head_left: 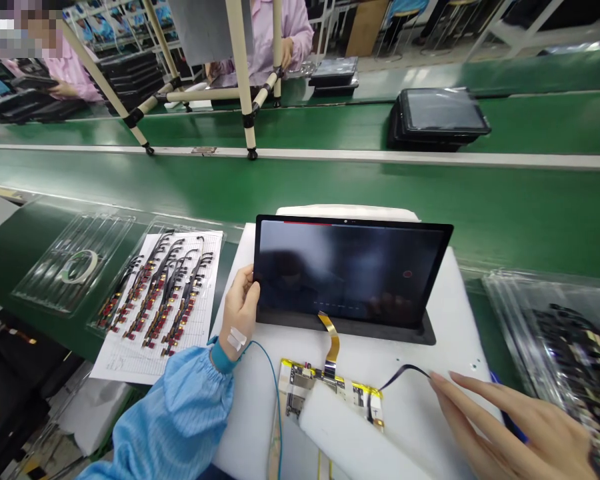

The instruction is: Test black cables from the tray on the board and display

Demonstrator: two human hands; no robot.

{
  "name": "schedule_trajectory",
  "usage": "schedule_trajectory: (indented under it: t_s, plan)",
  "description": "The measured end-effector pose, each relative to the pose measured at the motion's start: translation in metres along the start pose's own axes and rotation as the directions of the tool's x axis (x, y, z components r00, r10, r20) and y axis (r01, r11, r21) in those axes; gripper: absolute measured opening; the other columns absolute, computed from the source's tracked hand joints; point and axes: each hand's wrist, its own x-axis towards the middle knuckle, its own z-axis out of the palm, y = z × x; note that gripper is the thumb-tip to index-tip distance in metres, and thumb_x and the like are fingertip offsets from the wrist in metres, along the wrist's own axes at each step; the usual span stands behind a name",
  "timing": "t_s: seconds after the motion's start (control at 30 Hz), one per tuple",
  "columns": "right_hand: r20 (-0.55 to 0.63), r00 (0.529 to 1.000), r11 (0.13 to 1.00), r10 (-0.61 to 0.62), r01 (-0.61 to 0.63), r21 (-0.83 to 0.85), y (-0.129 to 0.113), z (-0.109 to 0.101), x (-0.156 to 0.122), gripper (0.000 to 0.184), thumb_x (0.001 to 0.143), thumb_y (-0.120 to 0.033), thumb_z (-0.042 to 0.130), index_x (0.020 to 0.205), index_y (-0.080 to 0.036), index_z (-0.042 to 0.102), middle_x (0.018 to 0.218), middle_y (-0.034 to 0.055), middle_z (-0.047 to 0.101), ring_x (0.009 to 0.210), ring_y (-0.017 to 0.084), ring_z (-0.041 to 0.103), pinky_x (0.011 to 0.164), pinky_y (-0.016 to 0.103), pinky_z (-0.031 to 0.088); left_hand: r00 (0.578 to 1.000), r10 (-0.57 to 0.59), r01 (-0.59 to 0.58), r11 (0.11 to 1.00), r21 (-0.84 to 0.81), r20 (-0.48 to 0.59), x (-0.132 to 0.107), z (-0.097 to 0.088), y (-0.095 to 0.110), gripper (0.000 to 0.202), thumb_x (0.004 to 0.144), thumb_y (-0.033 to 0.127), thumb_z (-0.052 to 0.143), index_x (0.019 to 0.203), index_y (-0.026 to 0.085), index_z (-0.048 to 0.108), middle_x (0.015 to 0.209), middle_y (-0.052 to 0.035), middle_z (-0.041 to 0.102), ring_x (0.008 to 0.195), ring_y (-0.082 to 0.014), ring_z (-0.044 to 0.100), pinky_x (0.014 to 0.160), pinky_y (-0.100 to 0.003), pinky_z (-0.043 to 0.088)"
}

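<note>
My left hand point(240, 308) is closed on the left edge of a tablet screen point(340, 273), thumb on its front. The dark screen is tilted up, showing a small red mark and a red line along its top. A gold flex cable point(333, 340) runs from its lower edge to a circuit board point(305, 387) with yellow tape. From the board's right side a thin black flex cable point(403, 372) arches to my right hand point(510, 423), whose fingertips pinch its end. A white foam block point(355, 433) lies over part of the board. A teal cord point(275, 380) trails from my left wristband.
White foam padding point(460, 313) lies underneath. Left are flex cables on printed paper point(205, 320) and a clear tray with a tape roll point(80, 265). Right, clear trays point(545, 333) hold dark parts. Across the green conveyor point(330, 180) are stacked devices point(440, 117), a pipe frame and co-workers.
</note>
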Motion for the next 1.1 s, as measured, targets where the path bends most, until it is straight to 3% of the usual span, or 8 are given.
schedule_trajectory:
  t_s: [0.13, 0.3, 0.43, 0.7, 0.97, 1.1]
  plan:
    - [-0.06, 0.996, 0.998, 0.063, -0.063, -0.007, -0.011, 0.0, 0.008, 0.038, 0.071, -0.005, 0.068, 0.106, -0.018, 0.061, 0.078, 0.005, 0.065, 0.065, 0.016, 0.059, 0.063, 0.03, 0.043, 1.0, 0.023, -0.024, 1.0, 0.016, 0.016, 0.0, 0.0, 0.0, 0.031, 0.086, 0.025, 0.043, 0.114, 0.015, 0.051, 0.11, -0.007, 0.061, 0.111, -0.0197, 0.054, 0.092, -0.03, 0.042]
    - [-0.1, 0.987, 0.992, 0.122, -0.125, -0.017, -0.023, 0.0, 0.02, 0.075, 0.071, -0.003, 0.066, 0.136, -0.028, 0.038, 0.075, 0.0021, 0.064, 0.061, 0.017, 0.058, 0.061, 0.032, 0.044, 1.0, 0.02, -0.02, 0.999, 0.035, 0.002, 0.0, -0.001, 0.004, 0.03, 0.087, 0.026, 0.042, 0.112, 0.015, 0.053, 0.107, -0.006, 0.063, 0.11, -0.0198, 0.054, 0.091, -0.03, 0.043]
    - [-0.086, 0.991, 0.994, 0.103, -0.105, -0.016, -0.019, 0.0, 0.019, 0.073, 0.073, -0.005, 0.066, 0.136, -0.029, 0.038, 0.076, 0.0001, 0.065, 0.062, 0.016, 0.059, 0.062, 0.031, 0.044, 1.0, 0.011, -0.01, 0.999, 0.05, -0.007, 0.0, -0.001, 0.004, 0.03, 0.087, 0.026, 0.042, 0.112, 0.015, 0.054, 0.105, -0.0056, 0.063, 0.109, -0.0202, 0.055, 0.09, -0.03, 0.043]
    - [-0.051, 0.998, 1.0, 0.022, -0.023, -0.012, -0.01, -0.001, 0.01, 0.055, 0.069, -0.004, 0.07, 0.119, -0.019, 0.055, 0.08, 0.0032, 0.065, 0.066, 0.016, 0.06, 0.063, 0.031, 0.045, 1.0, 0.01, -0.01, 0.999, 0.041, 0.002, 0.0, -0.001, 0.003, 0.031, 0.087, 0.026, 0.041, 0.114, 0.016, 0.054, 0.106, -0.0059, 0.063, 0.11, -0.0199, 0.054, 0.091, -0.03, 0.043]
    - [-0.073, 0.993, 0.996, 0.093, -0.092, 0.017, -0.015, -0.001, 0.012, 0.072, 0.072, -0.005, 0.067, 0.134, -0.031, 0.04, 0.078, 0.0001, 0.065, 0.063, 0.015, 0.06, 0.063, 0.031, 0.044, 1.0, 0.003, -0.004, 0.999, 0.04, 0.004, 0.001, -0.001, 0.004, 0.032, 0.087, 0.03, 0.043, 0.112, 0.016, 0.055, 0.106, -0.0064, 0.062, 0.107, -0.0207, 0.055, 0.092, -0.031, 0.042]
    - [-0.062, 0.992, 0.994, 0.112, -0.111, 0.019, -0.014, -0.001, 0.008, 0.055, 0.072, -0.006, 0.067, 0.121, -0.028, 0.055, 0.081, -0.0001, 0.066, 0.066, 0.015, 0.061, 0.065, 0.031, 0.045, 1.0, 0.014, -0.014, 0.999, 0.029, 0.016, 0.001, -0.001, -0.002, 0.032, 0.087, 0.03, 0.043, 0.115, 0.016, 0.051, 0.102, -0.0078, 0.06, 0.1, -0.0203, 0.057, 0.088, -0.032, 0.044]
